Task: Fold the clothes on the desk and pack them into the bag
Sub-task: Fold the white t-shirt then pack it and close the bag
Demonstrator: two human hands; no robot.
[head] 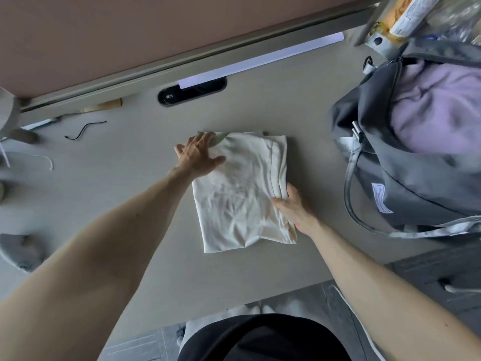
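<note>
A folded cream-white garment lies in the middle of the beige desk. My left hand rests flat on its far left corner, fingers spread. At the garment's right edge my right hand has its thumb on top and its fingers tucked under the folded layers. A grey bag stands open at the right of the desk, with a lilac garment inside it.
A black cord, a white string and a wood-handled tool lie at the far left. A dark cable slot sits near the desk's back edge. Grey fabric lies at the left edge. Packaged items stand behind the bag.
</note>
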